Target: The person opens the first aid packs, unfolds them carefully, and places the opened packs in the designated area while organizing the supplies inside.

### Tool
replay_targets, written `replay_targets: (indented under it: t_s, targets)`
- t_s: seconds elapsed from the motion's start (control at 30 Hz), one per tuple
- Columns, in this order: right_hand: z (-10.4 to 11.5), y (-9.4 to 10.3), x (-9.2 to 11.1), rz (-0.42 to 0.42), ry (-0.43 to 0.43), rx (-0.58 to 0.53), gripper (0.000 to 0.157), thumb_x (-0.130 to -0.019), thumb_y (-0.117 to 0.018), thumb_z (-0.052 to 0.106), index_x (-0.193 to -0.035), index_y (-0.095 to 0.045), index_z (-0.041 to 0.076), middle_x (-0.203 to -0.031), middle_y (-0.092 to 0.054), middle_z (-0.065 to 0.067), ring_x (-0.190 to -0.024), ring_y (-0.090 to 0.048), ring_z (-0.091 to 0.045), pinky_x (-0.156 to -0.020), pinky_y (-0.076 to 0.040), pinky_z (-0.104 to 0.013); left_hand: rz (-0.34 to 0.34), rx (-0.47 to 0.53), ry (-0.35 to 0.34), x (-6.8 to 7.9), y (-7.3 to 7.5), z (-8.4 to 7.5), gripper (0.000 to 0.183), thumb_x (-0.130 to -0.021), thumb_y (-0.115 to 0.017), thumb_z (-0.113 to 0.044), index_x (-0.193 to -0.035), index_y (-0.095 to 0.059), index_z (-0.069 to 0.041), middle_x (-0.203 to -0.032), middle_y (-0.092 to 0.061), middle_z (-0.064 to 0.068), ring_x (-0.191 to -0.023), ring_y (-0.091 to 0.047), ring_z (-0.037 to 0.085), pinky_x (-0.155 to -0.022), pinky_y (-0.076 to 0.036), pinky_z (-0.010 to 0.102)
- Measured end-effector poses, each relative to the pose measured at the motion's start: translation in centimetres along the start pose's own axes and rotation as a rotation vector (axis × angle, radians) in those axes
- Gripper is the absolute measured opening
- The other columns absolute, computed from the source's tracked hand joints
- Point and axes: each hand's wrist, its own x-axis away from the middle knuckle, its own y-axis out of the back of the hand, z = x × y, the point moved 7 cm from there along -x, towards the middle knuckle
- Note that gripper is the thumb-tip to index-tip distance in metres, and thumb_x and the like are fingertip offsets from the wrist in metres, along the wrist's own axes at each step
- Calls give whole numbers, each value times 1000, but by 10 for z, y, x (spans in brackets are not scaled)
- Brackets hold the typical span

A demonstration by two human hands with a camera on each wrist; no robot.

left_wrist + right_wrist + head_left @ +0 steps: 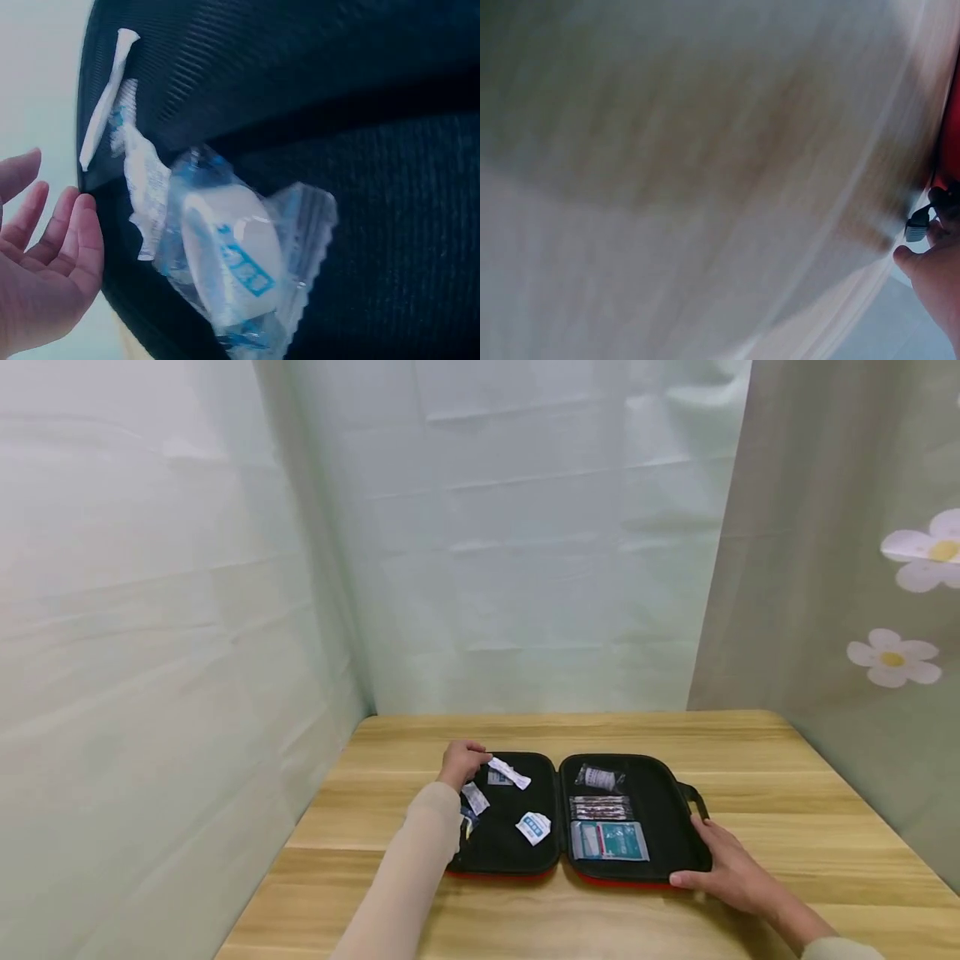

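Observation:
An unzipped black-lined case [517, 856] with a red outside lies spread flat on a wooden table. My left hand [461, 762] is at the far left rim, fingers loosely bent, fingertips by one end of a thin white packet [510, 773]. In the left wrist view that hand [56, 262] holds nothing, beside a clear-wrapped white roll [232, 255] and a crumpled white packet [146, 180]. A blue-and-white packet [534, 828] lies nearer the hinge. My right hand [731, 868] rests against the case's near right corner, thumb at the front edge, fingers by the black handle [693, 797].
The case's right half carries a wrapped white roll [600, 778], several dark thin strips [602, 808] and a teal flat packet [611, 841]. Wooden tabletop [337, 877] surrounds the case. Pale curtains [525, 568] hang behind and at both sides.

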Motion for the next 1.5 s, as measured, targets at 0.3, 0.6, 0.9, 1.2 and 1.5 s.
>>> replay_targets:
  t_s: [0.3, 0.6, 0.9, 1.2, 1.5]
  targets:
    - [6, 0, 4, -31, 37, 13, 110, -78, -80, 49, -147, -26, -16, -144, -26, -46, -129, -26, -62, -99, -28, -75, 31, -28, 23, -3, -6, 16, 25, -84, -74, -5, -106, -69, 6, -73, -53, 4, -59, -46, 14, -50, -39, 22]
    - [9, 0, 5, -7, 14, 3, 111, -78, -80, 50, -148, -24, -15, -145, -24, -45, -131, -24, -61, -100, -27, -75, 14, -80, 35, -2, -7, 23, 20, -85, -75, -8, -101, -71, 4, -67, -49, 2, -56, -43, 13, -48, -35, 22]
    - [7, 0, 4, 4, -12, 4, 112, -78, -79, 51, -149, -23, -14, -146, -23, -45, -131, -24, -61, -101, -27, -74, 14, -193, 3, -4, -9, 22, 11, -83, -76, -9, -83, -74, 2, -69, -56, 3, -63, -49, 17, -53, -38, 25]
    - [9, -4, 0, -2, 22, 3, 110, -79, -79, 50, -148, -25, -16, -145, -24, -45, -131, -25, -61, -100, -28, -74, 26, -105, 26, -4, -3, 29, 10, -83, -73, -7, -81, -72, 2, -69, -55, 2, -58, -45, 14, -51, -37, 24]
    - [9, -3, -7, 3, 27, 9, 109, -80, -78, 49, -148, -24, -17, -145, -23, -46, -130, -23, -62, -100, -27, -75, -8, 311, -32, -4, 13, 17, 18, -88, -66, 2, -99, -67, 17, -69, -61, 2, -58, -57, 8, -58, -51, 18]
